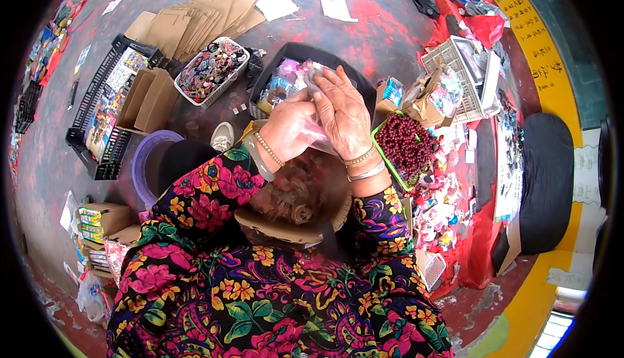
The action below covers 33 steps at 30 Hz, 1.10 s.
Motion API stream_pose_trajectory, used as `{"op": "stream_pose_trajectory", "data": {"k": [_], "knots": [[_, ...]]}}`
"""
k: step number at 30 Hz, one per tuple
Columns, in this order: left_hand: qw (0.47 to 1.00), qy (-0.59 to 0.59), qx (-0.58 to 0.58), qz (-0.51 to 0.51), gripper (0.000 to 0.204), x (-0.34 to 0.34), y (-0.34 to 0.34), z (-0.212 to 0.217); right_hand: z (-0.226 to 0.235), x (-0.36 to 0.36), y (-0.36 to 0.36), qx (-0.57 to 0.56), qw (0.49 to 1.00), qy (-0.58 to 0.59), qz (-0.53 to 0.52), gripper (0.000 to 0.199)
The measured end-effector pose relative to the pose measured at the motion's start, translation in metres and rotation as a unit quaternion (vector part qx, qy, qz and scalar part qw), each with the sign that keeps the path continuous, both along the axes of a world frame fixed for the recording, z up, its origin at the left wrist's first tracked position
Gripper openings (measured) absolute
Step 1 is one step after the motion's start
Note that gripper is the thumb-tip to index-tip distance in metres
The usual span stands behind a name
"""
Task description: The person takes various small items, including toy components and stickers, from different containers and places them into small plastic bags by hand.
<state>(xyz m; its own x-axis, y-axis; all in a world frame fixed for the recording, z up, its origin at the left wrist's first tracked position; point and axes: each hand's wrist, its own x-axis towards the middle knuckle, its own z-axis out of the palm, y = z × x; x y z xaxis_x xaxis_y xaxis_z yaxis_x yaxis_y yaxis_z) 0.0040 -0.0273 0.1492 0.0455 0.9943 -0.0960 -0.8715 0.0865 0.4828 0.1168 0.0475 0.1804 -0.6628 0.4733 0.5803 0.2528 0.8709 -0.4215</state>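
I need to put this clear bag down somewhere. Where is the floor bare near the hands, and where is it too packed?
Bare floor lies beyond the dark tray, up to the loose paper sheets, and left of the purple basin past the black crate. To the right of both hands, left hand and right hand, the green bead tray and packets crowd everything.

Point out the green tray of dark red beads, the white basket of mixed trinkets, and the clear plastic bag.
green tray of dark red beads [383,153]: head view, left rim.
white basket of mixed trinkets [242,49]: head view, upper rim.
clear plastic bag [318,138]: head view, lower edge.
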Motion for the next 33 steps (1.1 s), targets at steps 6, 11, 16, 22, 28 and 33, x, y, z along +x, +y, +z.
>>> {"op": "stream_pose_trajectory", "data": {"k": [6, 11, 16, 22, 28, 33], "knots": [[0.994, -0.069, -0.018, 0.077, 0.029, -0.008, 0.005, 0.007, 0.007, -0.003, -0.016, 0.098, 0.993, -0.060, 0.011, 0.036], [0.994, -0.016, 0.016, 0.105, 0.031, -0.028, 0.011, 0.005, 0.011, 0.000, -0.024, 0.153, 0.986, -0.062, 0.032, 0.036], [0.990, -0.046, 0.021, 0.134, 0.026, -0.041, 0.013, 0.019, 0.009, 0.013, -0.021, 0.130, 0.991, 0.028, -0.007, 0.024], [0.990, 0.042, 0.014, 0.136, 0.031, -0.031, 0.010, 0.018, 0.022, 0.031, 0.012, -0.293, 0.837, 0.450, -0.109, 0.019], [0.993, 0.043, 0.041, 0.099, 0.042, 0.014, 0.002, 0.021, 0.012, 0.004, -0.014, 0.073, 0.989, 0.001, -0.125, 0.039], [0.996, 0.040, 0.069, 0.044, 0.042, 0.009, 0.002, 0.017, 0.000, 0.007, 0.007, -0.031, 0.986, 0.106, -0.121, 0.034]]}}
